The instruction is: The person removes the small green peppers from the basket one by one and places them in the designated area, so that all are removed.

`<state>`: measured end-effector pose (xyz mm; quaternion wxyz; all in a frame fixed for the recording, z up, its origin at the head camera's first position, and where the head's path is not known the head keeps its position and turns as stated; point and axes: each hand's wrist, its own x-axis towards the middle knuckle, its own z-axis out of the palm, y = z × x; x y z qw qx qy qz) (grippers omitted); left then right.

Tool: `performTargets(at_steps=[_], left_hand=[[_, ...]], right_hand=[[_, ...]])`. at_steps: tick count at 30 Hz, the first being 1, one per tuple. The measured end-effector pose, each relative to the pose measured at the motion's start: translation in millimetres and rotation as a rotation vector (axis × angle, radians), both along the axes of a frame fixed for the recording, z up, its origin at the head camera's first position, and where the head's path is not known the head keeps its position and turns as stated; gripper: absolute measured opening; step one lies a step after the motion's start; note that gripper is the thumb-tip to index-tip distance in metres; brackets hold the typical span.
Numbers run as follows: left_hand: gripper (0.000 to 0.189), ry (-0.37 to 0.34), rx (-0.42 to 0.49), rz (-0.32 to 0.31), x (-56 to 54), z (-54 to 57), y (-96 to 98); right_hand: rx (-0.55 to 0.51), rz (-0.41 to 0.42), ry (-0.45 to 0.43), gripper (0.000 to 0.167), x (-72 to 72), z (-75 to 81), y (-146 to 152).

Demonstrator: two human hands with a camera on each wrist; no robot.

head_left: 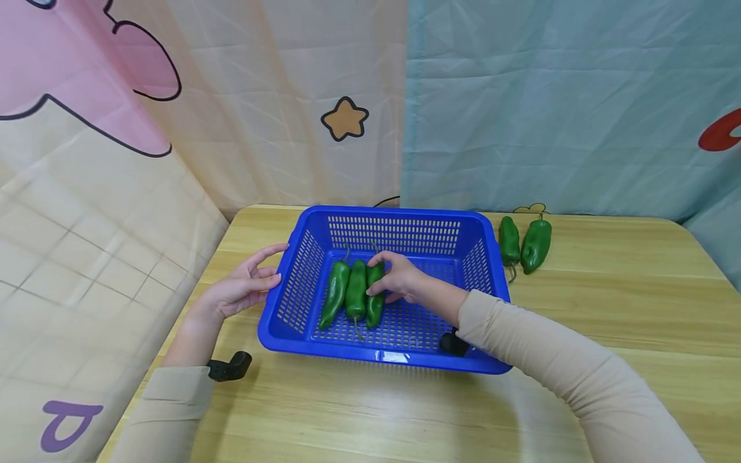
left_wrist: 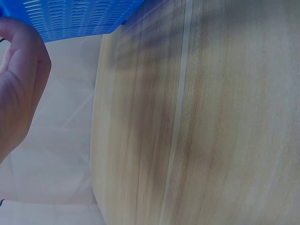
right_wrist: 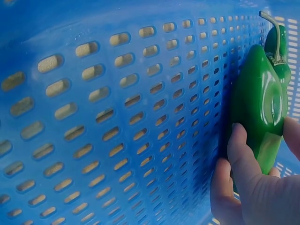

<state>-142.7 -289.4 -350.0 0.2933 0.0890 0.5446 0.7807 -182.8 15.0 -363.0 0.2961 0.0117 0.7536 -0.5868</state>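
Item: one green pepper (head_left: 375,311), rightmost of three in the blue basket (head_left: 347,355); I judge a light hold on its body, its neighbours (head_left: 334,294) undisturbed, serves best. Item: my right hand (head_left: 401,279), thumb and fingers bent round that pepper. Item: my left hand (head_left: 240,287), loosely spread, touching the basket's left rim. Item: two loose peppers (head_left: 536,244) on the table (head_left: 324,418), just beside the basket's right end.
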Motion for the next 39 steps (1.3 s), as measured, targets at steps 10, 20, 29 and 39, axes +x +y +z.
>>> performTargets(at_steps=[10, 20, 29, 39], left_hand=[[0.059, -0.008, -0.027, 0.013, 0.3, 1.1, 1.1], [0.059, -0.007, -0.014, 0.008, 0.3, 0.5, 0.3], [0.058, -0.005, -0.024, 0.011, -0.1, 1.4, 0.5], [0.056, -0.003, -0.014, 0.005, -0.1, 1.4, 0.9]], right_hand=[[-0.036, 0.011, -0.022, 0.056, -2.6, -0.8, 4.2], [-0.037, 0.007, -0.020, 0.055, -3.4, -1.3, 6.7], [-0.039, 0.014, -0.034, 0.054, -2.4, 1.6, 10.3], [-0.037, 0.021, -0.050, 0.052, -2.9, 4.6, 12.4]])
